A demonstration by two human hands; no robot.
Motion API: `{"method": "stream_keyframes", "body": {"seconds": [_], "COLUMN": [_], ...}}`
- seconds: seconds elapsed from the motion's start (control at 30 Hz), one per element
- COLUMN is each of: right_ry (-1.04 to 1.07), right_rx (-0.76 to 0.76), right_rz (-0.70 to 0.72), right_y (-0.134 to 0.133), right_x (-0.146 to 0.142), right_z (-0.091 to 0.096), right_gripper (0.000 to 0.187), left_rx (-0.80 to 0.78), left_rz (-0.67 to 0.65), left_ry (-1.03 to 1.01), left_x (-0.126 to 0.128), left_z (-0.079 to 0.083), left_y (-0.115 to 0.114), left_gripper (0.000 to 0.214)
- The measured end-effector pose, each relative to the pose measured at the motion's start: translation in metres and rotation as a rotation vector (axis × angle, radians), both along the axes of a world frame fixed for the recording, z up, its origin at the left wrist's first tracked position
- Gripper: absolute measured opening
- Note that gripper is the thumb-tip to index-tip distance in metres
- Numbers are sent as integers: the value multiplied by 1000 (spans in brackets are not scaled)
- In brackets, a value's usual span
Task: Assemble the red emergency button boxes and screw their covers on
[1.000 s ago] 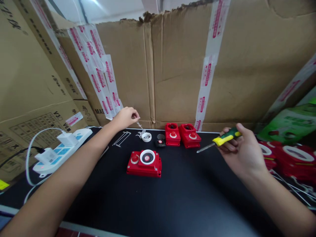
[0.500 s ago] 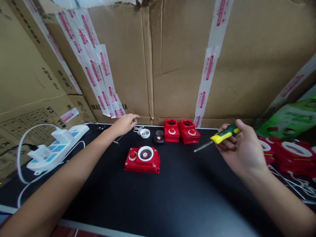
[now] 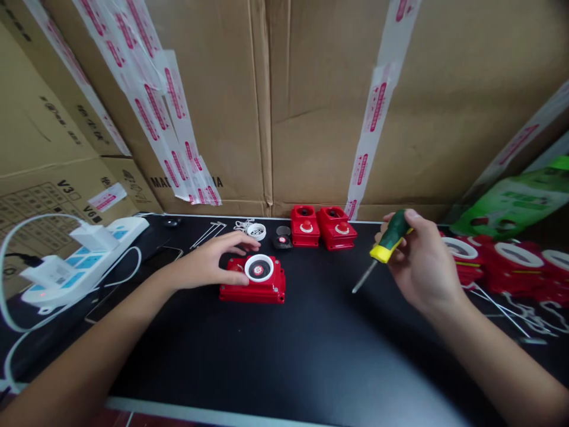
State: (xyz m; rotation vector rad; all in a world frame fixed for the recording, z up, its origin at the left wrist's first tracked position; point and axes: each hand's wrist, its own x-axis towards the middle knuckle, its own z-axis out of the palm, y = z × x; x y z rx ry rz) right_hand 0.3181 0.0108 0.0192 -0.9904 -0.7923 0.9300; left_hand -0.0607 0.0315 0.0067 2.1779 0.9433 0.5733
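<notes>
My left hand (image 3: 217, 261) is over the left part of a red call-point-like box (image 3: 267, 292), its thumb and fingers spread apart at the white ring (image 3: 259, 261). It partly covers the box's round red button; whether the fingertips touch the box I cannot tell. The box lies flat, with screws showing at its corners. To the right, my right hand (image 3: 420, 261) is closed round the green and yellow handle of a screwdriver (image 3: 386, 244). The screwdriver's tip points down and left, apart from the box.
Behind are two more red boxes (image 3: 304, 226), a small black part (image 3: 282, 241) and a white ring cap (image 3: 256, 231). A white power strip (image 3: 84, 261) with cables lies left, beside a phone (image 3: 155, 261). More red units (image 3: 518, 267) and a green bag (image 3: 511, 201) are right. Cardboard (image 3: 311, 118) walls the back.
My left hand has come down and nearer, from the table's back onto the red box. The screwdriver in my right hand now points more steeply downward. The view has tipped slightly.
</notes>
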Motion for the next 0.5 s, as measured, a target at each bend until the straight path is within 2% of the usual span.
{"method": "stream_keyframes", "body": {"seconds": [0.13, 0.3, 0.4, 0.5], "right_ry": [-1, -98, -254, -377], "right_rx": [-16, -19, 34, 98], "right_rz": [42, 149, 246, 283], "right_y": [-1, -3, -5, -8], "right_x": [-5, -7, -8, -12], "right_z": [-3, -11, -16, -17], "right_gripper": [25, 22, 22, 25], "left_rx": [42, 85, 89, 48], "left_rz": [-46, -119, -127, -127], "left_ry": [162, 139, 97, 64], "left_x": [2, 8, 12, 13], "left_z": [-2, -7, -10, -11], "left_y": [-4, -2, -2, -3], "left_gripper": [81, 66, 64, 65]}}
